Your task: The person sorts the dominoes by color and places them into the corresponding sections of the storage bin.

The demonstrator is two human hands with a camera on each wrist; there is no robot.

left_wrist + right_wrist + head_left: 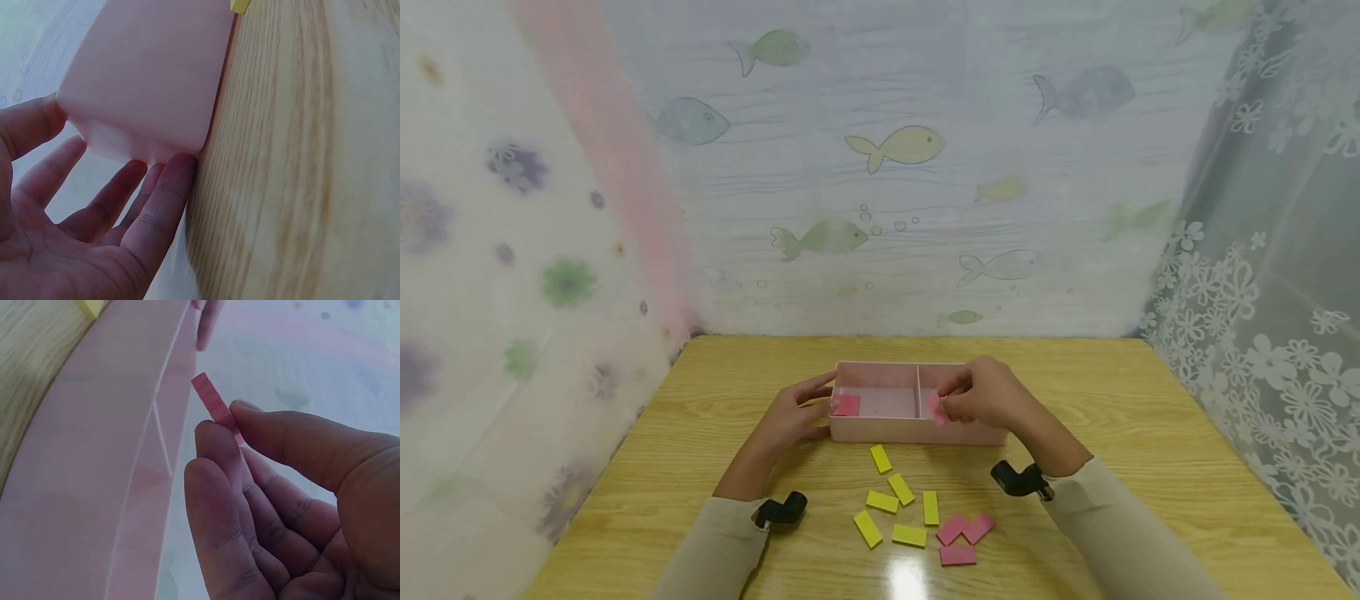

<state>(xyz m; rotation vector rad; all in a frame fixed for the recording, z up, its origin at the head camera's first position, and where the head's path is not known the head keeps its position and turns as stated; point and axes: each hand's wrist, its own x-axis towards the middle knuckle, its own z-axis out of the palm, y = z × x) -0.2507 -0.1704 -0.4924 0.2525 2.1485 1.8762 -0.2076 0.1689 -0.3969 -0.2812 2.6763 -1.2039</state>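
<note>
A pale pink box (pixel 887 430) with a divider (pixel 917 392) sits on the table. My left hand (pixel 792 414) rests its spread fingertips against the box's left end; in the left wrist view the thumb touches an upper corner. One pink piece (pixel 847 406) lies at the left of the left compartment. Above the right compartment, my right hand (pixel 988 393) pinches a small flat pink rectangular block (pixel 214 402) between thumb and fingers. That compartment's floor is largely hidden behind the hand.
Several yellow blocks (pixel 882 502) lie scattered on the wooden table (pixel 1120 417) before the box. Three pink blocks (pixel 958 556) lie right of them. A fish-patterned curtain (pixel 895 275) hangs behind, with patterned sheets at both sides.
</note>
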